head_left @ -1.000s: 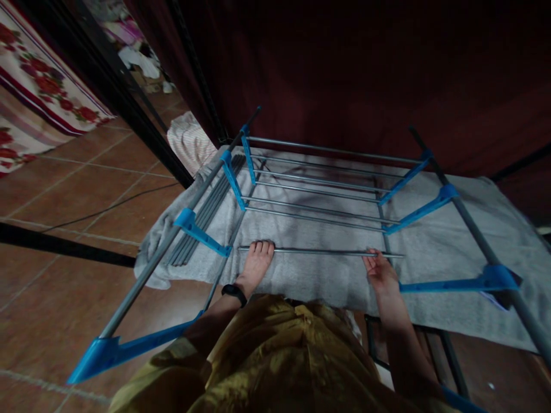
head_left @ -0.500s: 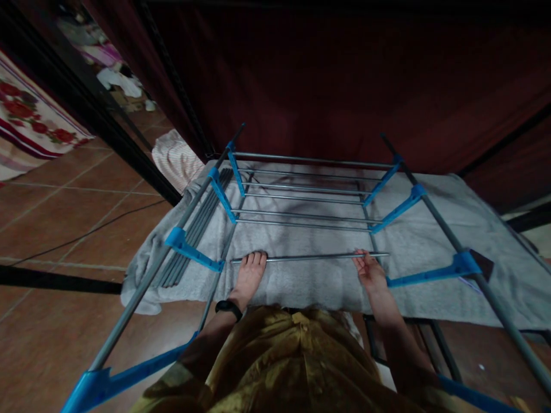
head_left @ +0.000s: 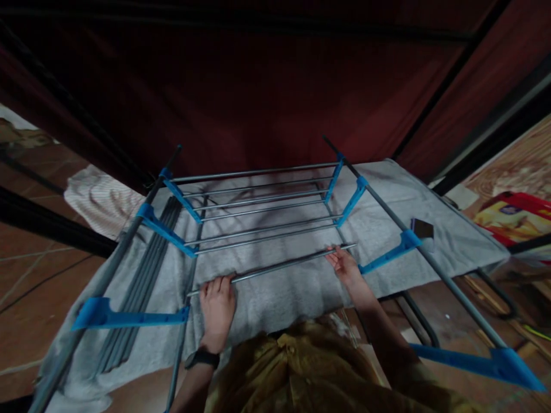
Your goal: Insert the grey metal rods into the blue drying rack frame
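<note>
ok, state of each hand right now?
Left hand: closed over the thin grey metal rod, near its left end.
Right hand: holding the same rod near its right end.

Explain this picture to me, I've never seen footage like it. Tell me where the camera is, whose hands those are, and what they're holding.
The camera is worn on a person's head and looks down, so you see their own two bare hands and a yellow garment at the bottom. No machine is involved. Before them is a clothes-drying rack: grey metal rails joined by blue plastic brackets. Under it a grey towel lies on a tiled floor, with a bundle of spare rods on it at the left. The left hand, a black band on its wrist, and the right hand each grip one end of a thin metal rod, held across the rack's near side. A dark red curtain hangs behind.
</note>
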The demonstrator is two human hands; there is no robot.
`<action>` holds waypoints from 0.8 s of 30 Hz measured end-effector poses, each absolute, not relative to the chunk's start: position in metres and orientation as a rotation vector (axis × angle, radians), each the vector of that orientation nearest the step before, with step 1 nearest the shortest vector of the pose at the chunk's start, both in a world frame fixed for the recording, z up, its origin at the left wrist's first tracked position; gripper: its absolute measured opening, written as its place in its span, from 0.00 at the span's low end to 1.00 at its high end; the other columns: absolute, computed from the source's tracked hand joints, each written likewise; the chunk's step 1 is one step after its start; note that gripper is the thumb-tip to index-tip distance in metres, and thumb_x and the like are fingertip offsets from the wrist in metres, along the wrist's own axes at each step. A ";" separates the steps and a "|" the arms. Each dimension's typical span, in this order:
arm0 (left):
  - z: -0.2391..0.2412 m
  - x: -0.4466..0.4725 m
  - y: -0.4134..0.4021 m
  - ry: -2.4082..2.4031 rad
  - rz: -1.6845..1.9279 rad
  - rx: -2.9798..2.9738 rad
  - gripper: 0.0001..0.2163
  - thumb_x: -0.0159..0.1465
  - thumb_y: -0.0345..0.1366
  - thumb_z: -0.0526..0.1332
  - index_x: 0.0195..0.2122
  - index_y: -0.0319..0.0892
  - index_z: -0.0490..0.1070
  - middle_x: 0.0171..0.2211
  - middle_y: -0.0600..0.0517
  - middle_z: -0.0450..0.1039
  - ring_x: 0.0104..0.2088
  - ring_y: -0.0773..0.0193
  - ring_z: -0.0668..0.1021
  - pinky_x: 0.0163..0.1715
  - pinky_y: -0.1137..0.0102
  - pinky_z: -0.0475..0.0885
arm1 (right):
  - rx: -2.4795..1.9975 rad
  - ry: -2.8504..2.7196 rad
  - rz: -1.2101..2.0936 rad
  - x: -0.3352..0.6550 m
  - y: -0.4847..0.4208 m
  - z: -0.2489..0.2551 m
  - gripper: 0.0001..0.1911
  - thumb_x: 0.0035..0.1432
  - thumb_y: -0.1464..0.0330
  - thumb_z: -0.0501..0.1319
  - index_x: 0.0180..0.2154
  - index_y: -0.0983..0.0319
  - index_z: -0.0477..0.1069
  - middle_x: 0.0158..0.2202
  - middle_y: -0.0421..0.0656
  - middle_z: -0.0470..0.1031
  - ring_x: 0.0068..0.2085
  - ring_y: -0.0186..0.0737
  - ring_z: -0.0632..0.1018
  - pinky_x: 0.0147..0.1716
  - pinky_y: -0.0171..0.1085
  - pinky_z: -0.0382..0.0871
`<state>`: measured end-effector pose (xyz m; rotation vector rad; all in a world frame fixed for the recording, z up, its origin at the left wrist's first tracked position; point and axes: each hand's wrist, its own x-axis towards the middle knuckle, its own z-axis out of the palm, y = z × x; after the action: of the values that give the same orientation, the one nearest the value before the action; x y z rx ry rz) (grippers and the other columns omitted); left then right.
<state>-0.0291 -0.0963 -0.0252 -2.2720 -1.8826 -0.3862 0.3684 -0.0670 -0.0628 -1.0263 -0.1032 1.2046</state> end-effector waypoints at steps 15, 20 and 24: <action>-0.022 -0.030 -0.079 -1.661 -0.482 -2.437 0.15 0.68 0.29 0.49 0.48 0.40 0.72 0.40 0.44 0.76 0.42 0.51 0.75 0.47 0.57 0.68 | -0.958 -0.154 1.205 0.359 -0.063 -0.033 0.11 0.51 0.69 0.71 0.26 0.59 0.69 0.30 0.39 0.81 0.32 0.36 0.82 0.39 0.35 0.80; -0.031 -0.014 -0.071 -1.612 -0.513 -2.580 0.16 0.68 0.27 0.49 0.49 0.40 0.73 0.39 0.46 0.76 0.39 0.54 0.76 0.42 0.61 0.69 | -1.046 -0.279 1.313 0.345 -0.072 -0.012 0.09 0.53 0.64 0.71 0.29 0.60 0.73 0.30 0.41 0.81 0.33 0.39 0.83 0.38 0.38 0.80; -0.029 -0.016 -0.066 -1.638 -0.633 -2.600 0.16 0.67 0.27 0.49 0.49 0.42 0.73 0.41 0.46 0.76 0.41 0.55 0.77 0.42 0.62 0.70 | -1.223 -0.723 1.615 0.335 -0.098 0.039 0.15 0.54 0.56 0.70 0.32 0.63 0.78 0.34 0.47 0.82 0.33 0.42 0.82 0.35 0.39 0.78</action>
<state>-0.0155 -0.0657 -0.0291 -2.5996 -1.6380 -0.6330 0.3352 -0.0976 0.0387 -1.2225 -0.7231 1.6146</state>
